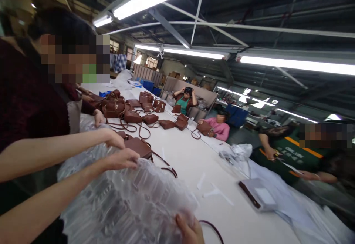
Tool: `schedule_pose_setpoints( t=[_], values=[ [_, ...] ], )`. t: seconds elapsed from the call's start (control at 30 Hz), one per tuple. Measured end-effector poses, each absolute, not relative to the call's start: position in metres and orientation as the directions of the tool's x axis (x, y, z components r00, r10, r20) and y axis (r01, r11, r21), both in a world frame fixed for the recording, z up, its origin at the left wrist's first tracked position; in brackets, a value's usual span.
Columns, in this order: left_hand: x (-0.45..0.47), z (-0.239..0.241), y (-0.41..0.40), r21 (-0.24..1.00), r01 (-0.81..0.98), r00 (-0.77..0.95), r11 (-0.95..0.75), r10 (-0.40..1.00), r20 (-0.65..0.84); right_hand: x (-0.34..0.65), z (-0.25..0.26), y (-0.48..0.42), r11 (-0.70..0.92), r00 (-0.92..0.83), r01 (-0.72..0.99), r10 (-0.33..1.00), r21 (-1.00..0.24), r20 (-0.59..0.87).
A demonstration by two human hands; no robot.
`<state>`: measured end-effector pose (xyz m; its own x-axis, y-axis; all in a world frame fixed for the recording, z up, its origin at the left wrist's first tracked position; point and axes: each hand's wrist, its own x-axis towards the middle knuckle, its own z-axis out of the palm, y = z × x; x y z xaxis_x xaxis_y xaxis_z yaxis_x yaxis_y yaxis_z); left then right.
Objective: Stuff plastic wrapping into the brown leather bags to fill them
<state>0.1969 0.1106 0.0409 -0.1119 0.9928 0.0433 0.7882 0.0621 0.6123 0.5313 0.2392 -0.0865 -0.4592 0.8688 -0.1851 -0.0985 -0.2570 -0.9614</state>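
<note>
A big bundle of clear air-cushion wrap (124, 199) fills the near left of the white table (194, 159). My left hand (122, 159) lies on top of the bundle, fingers curled into the plastic. At the bottom edge, my right hand (190, 231) grips the bundle's near side, beside a dark strap loop (212, 229). A co-worker's hand (113, 138) reaches in from the left just above mine. It touches the wrap next to a brown leather handbag (138, 146) with a long strap.
Several more brown handbags (133, 116) lie along the far table. A flat grey packet (259, 196) and paper scraps (213, 192) lie to the right, with crumpled plastic (238, 153) beyond. Co-workers stand close on my left and sit along the right side.
</note>
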Motion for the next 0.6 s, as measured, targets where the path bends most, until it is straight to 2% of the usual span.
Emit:
schedule_pose_setpoints(
  t=[0.2, 0.33, 0.43, 0.5, 0.53, 0.6],
  values=[
    [0.197, 0.037, 0.128, 0.686, 0.725, -0.103, 0.057, 0.994, 0.025, 0.542, -0.065, 0.257, -0.317, -0.466, -0.112, 0.854, -0.942, -0.232],
    [0.192, 0.037, 0.132, 0.656, 0.751, -0.097, 0.070, 0.995, 0.006, 0.542, -0.067, 0.263, -0.350, -0.545, -0.061, 0.796, -0.935, -0.263],
    [0.200, 0.035, 0.138, 0.622, 0.782, -0.072, 0.053, 0.997, 0.004, 0.545, -0.077, 0.265, -0.288, -0.526, -0.036, 0.820, -0.957, -0.227],
    [0.210, 0.030, 0.145, 0.601, 0.798, -0.060, 0.040, 0.998, 0.014, 0.549, -0.077, 0.264, -0.152, -0.476, 0.042, 0.866, -0.988, -0.153],
    [0.215, 0.028, 0.148, 0.592, 0.805, -0.056, 0.032, 0.998, 0.023, 0.549, -0.073, 0.264, -0.024, -0.439, 0.114, 0.896, -0.993, -0.072],
    [0.222, 0.023, 0.151, 0.577, 0.817, -0.047, 0.011, 0.998, 0.047, 0.542, -0.053, 0.261, 0.335, -0.396, 0.280, 0.894, -0.900, 0.210]
  ],
)
